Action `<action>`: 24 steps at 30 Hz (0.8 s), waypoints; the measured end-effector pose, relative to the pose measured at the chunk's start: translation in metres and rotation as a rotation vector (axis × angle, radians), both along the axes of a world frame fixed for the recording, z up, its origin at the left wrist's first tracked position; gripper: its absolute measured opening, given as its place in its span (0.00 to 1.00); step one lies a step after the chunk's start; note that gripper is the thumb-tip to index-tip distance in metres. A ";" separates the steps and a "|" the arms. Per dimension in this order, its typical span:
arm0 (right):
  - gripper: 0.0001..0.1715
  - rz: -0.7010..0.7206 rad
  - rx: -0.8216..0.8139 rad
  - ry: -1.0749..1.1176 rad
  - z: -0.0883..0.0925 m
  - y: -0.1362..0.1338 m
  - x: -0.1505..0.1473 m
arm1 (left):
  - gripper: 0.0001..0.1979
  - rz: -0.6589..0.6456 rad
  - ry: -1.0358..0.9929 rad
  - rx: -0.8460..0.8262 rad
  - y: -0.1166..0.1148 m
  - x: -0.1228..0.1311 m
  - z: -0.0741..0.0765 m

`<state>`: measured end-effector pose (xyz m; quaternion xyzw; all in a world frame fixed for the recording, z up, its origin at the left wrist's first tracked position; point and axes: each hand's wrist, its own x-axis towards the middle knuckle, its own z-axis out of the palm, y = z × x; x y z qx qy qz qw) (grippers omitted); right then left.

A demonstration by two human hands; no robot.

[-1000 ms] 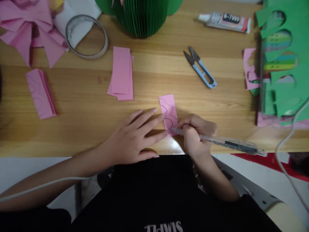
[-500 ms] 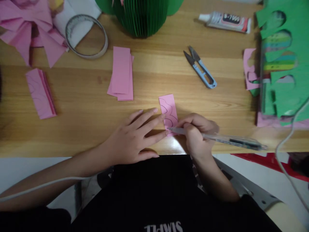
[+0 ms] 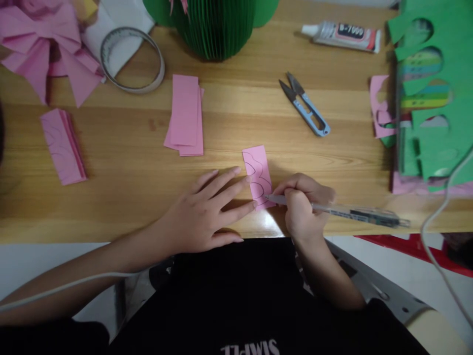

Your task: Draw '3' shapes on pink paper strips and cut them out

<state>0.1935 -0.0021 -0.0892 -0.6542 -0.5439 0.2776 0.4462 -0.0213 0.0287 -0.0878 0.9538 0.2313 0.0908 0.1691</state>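
so, the pink slip (image 3: pixel 260 176) lies on the counter (image 3: pixel 354 153) between the left hand (image 3: pixel 201 213), spread flat with fingertips at its left edge, and the right hand (image 3: pixel 301 217), closed around a pen (image 3: pixel 360 214) whose tip is at the slip's lower part.

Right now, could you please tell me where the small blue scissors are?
In the head view, the small blue scissors lie on the table, right of the centre, between the glue tube and the right hand.
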 end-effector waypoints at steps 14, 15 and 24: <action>0.13 -0.082 0.019 0.019 -0.003 0.000 -0.001 | 0.25 0.001 0.016 -0.014 -0.001 -0.001 -0.001; 0.13 -0.083 0.021 0.013 -0.003 0.000 -0.002 | 0.26 0.002 0.019 -0.016 -0.001 -0.001 -0.001; 0.12 -0.069 0.010 -0.054 0.000 0.003 -0.003 | 0.25 -0.002 -0.004 0.003 -0.001 0.000 0.000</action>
